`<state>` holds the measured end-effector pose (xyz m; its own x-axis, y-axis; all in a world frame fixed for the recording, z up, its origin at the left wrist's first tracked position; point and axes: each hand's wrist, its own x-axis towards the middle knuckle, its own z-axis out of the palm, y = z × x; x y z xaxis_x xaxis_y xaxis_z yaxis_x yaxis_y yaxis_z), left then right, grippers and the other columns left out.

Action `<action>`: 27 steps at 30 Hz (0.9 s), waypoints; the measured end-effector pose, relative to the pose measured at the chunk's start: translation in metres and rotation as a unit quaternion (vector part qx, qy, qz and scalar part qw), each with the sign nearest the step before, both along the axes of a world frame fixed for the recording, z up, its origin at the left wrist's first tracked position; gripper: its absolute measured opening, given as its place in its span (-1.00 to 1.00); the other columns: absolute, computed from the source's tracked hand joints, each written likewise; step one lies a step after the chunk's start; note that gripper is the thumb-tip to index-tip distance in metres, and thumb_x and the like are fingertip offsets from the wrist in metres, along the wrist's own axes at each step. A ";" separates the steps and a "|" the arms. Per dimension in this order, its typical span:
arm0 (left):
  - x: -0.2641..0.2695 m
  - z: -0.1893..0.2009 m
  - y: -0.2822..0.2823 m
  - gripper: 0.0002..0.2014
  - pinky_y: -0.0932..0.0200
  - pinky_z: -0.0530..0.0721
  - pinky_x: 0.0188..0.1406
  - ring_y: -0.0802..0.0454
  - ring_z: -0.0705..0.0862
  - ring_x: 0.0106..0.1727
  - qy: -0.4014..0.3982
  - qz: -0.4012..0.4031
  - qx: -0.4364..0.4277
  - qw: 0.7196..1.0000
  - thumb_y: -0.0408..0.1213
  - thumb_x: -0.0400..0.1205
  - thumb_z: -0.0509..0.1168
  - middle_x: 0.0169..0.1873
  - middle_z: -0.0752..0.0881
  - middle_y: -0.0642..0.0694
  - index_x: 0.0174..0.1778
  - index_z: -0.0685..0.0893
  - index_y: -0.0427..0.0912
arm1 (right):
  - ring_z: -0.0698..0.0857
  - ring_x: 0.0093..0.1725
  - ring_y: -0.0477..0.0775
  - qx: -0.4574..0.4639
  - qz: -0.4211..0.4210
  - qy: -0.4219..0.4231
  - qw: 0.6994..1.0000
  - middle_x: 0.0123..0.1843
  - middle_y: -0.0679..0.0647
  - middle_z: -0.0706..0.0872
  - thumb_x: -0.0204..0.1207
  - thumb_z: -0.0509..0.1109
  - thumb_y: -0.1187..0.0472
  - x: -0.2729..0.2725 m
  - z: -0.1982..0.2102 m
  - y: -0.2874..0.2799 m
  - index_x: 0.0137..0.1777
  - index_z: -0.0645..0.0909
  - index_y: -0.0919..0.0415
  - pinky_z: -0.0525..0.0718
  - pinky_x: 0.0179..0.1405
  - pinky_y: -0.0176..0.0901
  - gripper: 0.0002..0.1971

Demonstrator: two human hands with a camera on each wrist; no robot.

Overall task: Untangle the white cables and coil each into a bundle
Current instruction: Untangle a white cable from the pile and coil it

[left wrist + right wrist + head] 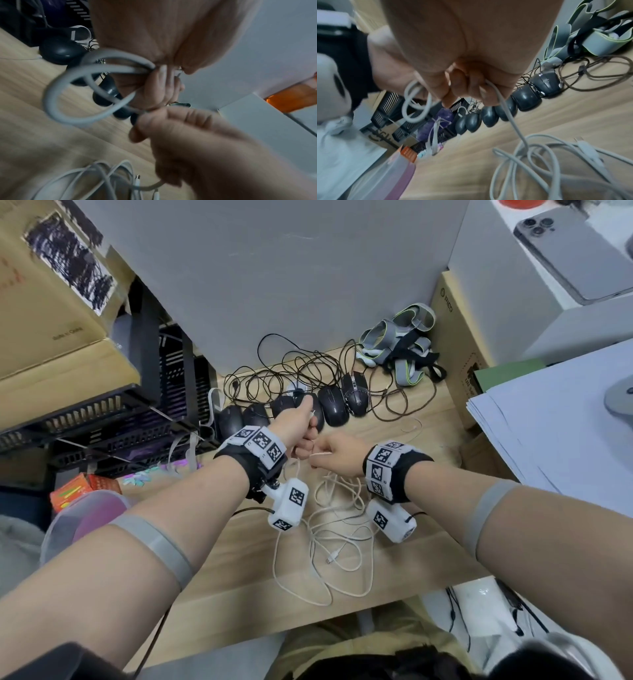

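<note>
Both hands meet above the wooden worktop [239, 570], close together. The left hand [297, 424] is curled tight round a few small loops of white cable [72, 86], its fingers closed on the coil. The right hand [337, 455], also curled, pinches a strand of the same cable just beside the left. From there the cable drops to a loose white tangle [334, 539] lying on the worktop beneath the wrists. A row of black mice [334, 404] sits just beyond the hands.
</note>
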<state>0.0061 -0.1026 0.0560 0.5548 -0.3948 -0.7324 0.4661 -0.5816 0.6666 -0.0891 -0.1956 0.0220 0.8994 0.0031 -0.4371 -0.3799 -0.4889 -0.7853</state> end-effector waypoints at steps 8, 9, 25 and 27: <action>-0.005 -0.011 0.005 -0.41 0.08 0.47 -0.17 -0.12 0.64 -0.27 -0.230 -0.093 0.081 0.965 0.11 0.81 -0.19 -0.30 0.71 -0.17 -0.28 0.55 -0.17 | 0.56 -0.49 -0.17 -0.001 0.096 0.005 0.995 -0.37 0.01 0.65 0.62 0.34 0.09 0.009 0.016 0.004 -0.03 0.75 0.37 0.51 -0.42 -0.39 -0.69; -0.004 -0.013 0.006 -0.41 0.06 0.45 -0.11 -0.14 0.64 -0.17 -0.240 -0.101 0.089 0.961 0.11 0.81 -0.20 -0.22 0.72 -0.18 -0.25 0.56 -0.17 | 0.56 -0.54 -0.12 -0.002 0.104 -0.001 0.995 -0.41 0.04 0.66 0.63 0.34 0.06 0.008 0.016 0.005 -0.05 0.75 0.38 0.51 -0.47 -0.41 -0.66; 0.007 -0.007 0.016 -0.53 0.32 0.17 -0.59 0.07 0.20 -0.73 -0.090 -0.104 0.107 0.985 0.14 0.73 -0.08 -0.70 0.39 0.01 -0.40 0.31 -0.08 | 0.64 -0.35 -0.05 0.064 -0.063 -0.006 0.996 -0.34 0.03 0.71 0.66 0.31 0.12 -0.007 -0.008 -0.021 -0.08 0.72 0.28 0.65 -0.20 -0.13 -0.75; 0.005 -0.005 0.017 -0.49 0.33 0.25 -0.66 0.03 0.30 -0.76 -0.069 -0.112 0.102 0.986 0.15 0.76 -0.10 -0.71 0.44 -0.01 -0.36 0.39 -0.12 | 0.57 -0.46 -0.15 0.052 -0.076 -0.043 0.995 -0.43 -0.04 0.64 0.65 0.32 0.10 -0.009 -0.005 -0.022 -0.10 0.77 0.25 0.57 -0.35 -0.30 -0.73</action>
<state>0.0116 -0.0851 0.0506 0.5698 -0.3721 -0.7327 0.2232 -0.7880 0.5738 -0.0980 -0.2172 0.0169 0.9267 -0.0952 -0.3636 -0.3733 -0.3458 -0.8609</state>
